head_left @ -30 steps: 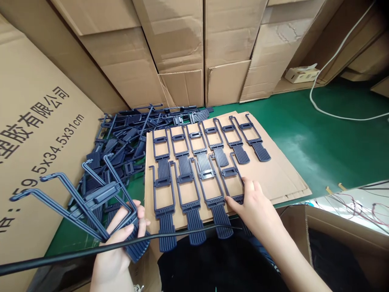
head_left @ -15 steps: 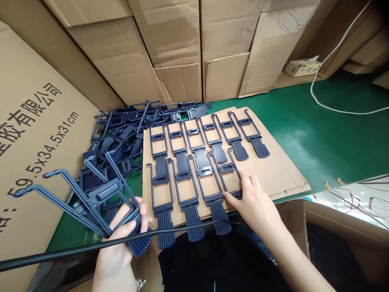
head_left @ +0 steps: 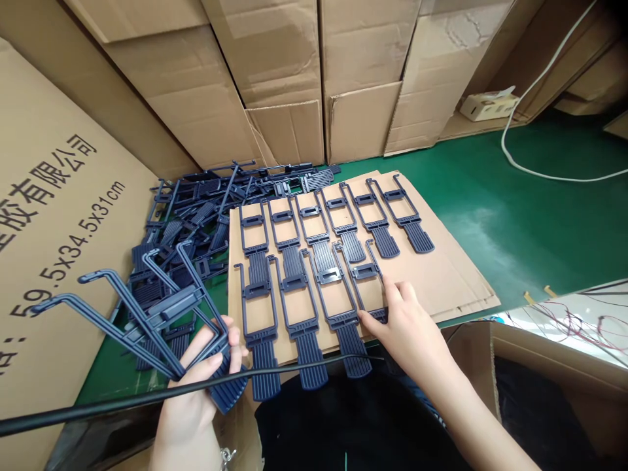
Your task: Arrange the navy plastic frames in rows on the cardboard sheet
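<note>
My left hand [head_left: 196, 379] is closed round a couple of dark blue plastic frames [head_left: 167, 304] with hooked arms and ribbed paddles, raised at the left with the arms pointing up and left. At the right end of the front row, my right hand [head_left: 400, 314] grips the sides of a similar plastic frame [head_left: 367, 271] between thumb and fingers; its paddle is hidden beneath the hand. That frame lies on a cardboard sheet [head_left: 441, 281]. Beside it rest more frames in two rows, and the front row's ribbed paddles [head_left: 314, 360] overhang the sheet's near edge.
A tangled heap of the same parts [head_left: 196, 216] lies on the green table [head_left: 481, 216] at the left. Cardboard boxes [head_left: 279, 65] wall the back and left. A black cable [head_left: 122, 402] crosses in front. A white cord [head_left: 515, 124] and red wires [head_left: 579, 320] are at the right.
The frames in my left hand have shifted slightly to the right. My right hand stays on the same frame; the whole view has moved a little.
</note>
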`<state>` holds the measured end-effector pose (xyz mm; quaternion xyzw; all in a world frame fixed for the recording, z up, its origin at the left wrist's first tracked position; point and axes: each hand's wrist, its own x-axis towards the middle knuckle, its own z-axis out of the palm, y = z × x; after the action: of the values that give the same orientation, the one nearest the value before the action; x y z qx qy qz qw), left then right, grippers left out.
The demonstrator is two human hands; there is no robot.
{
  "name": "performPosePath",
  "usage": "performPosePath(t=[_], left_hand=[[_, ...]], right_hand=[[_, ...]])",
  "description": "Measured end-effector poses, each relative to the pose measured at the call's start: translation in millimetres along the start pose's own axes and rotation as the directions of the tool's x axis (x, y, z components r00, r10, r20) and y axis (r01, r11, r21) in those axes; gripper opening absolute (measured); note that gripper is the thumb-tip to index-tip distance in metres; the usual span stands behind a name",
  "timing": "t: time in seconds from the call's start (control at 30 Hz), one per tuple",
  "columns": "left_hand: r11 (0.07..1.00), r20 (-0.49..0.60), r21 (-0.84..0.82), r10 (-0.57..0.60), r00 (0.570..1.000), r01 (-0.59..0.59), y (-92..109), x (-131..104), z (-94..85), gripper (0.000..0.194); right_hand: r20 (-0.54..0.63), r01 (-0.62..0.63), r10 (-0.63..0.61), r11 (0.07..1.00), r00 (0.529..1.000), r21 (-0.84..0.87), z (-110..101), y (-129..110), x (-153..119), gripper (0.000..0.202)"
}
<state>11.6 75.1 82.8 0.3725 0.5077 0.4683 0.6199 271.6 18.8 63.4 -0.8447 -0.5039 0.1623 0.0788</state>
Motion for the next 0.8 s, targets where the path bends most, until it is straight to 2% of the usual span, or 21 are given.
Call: performPosePath(t=[0.27,0.53,0.67,0.73,0.8], left_hand=[[1.0,0.043,0.004,0.017,0.999,-0.017,-3.2,2.1,1.8,0.031],[1.0,0.016,0.001,-0.017,1.0,0.017,-3.5,1.0,2.7,0.034],[0.998,0.077,0.001,-0.058,0.995,0.058,-0.9,4.9,-7.9,0.037],[0.998,0.046,0.008,-0.062,0.997,0.062,2.4,8.2,-15.5,0.04],[0.999,-0.032,-0.002,-0.047,0.998,0.047,7.0,11.1,-21.6,0.041]], right_hand=[[0.01,0.008,-0.008,1.0,1.0,0.008,0.2,1.6,-1.2,0.065],[-0.01,0.016,-0.016,1.0,1.0,0.012,2.1,2.1,0.3,0.061],[-0.033,0.028,-0.028,1.0,0.999,0.005,2.8,3.3,2.2,0.058],[-0.036,0.035,-0.035,0.999,0.999,-0.003,3.4,4.1,3.2,0.059],[-0.041,0.045,-0.045,0.999,0.998,-0.008,4.4,4.8,4.2,0.06]])
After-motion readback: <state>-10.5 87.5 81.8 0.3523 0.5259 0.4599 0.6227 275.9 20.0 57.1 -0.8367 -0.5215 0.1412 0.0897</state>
